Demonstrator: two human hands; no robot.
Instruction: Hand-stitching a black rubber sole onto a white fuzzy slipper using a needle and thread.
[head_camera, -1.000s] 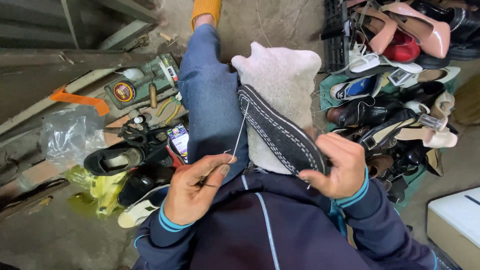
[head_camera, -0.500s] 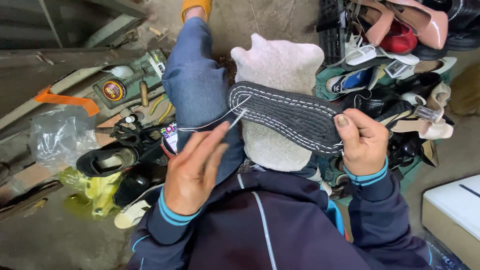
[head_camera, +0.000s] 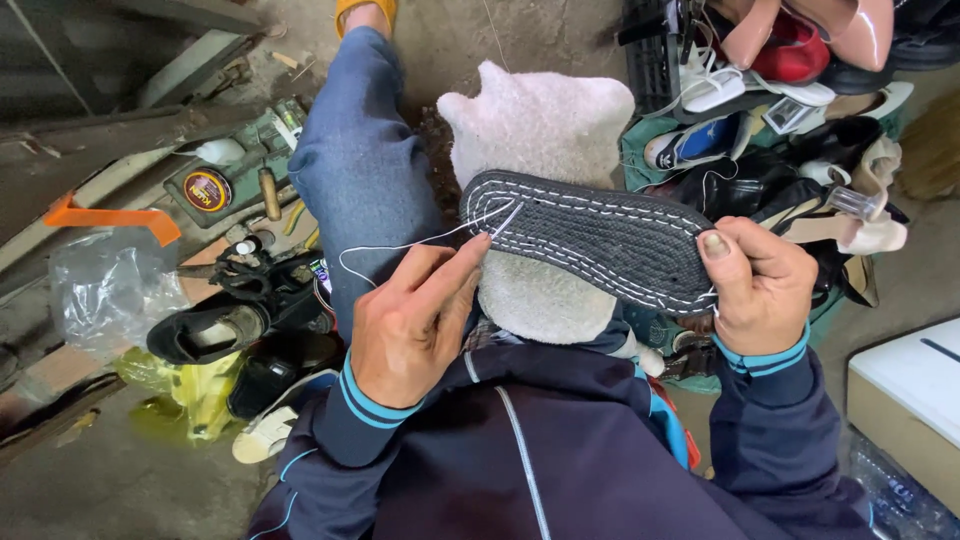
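Note:
A dark grey shoe sole (head_camera: 600, 235) with white stitching along its rim lies flat over a cream fleece cloth (head_camera: 540, 130) on my lap. My right hand (head_camera: 760, 285) grips the sole's right end, thumb on top. My left hand (head_camera: 410, 320) pinches a thin needle (head_camera: 503, 222) at the sole's left end. White thread (head_camera: 400, 247) loops from there across my blue-trousered knee (head_camera: 360, 170).
A heap of shoes (head_camera: 780, 130) fills the upper right. On the left lie black shoes (head_camera: 215, 325), a round tin (head_camera: 206, 188), tools, a clear plastic bag (head_camera: 105, 290) and an orange strip (head_camera: 105, 218). A white box (head_camera: 905, 395) sits at the lower right.
The sole has turned from slanting to lying flat and level. My left hand has risen from near my lap to the sole's left end with the needle.

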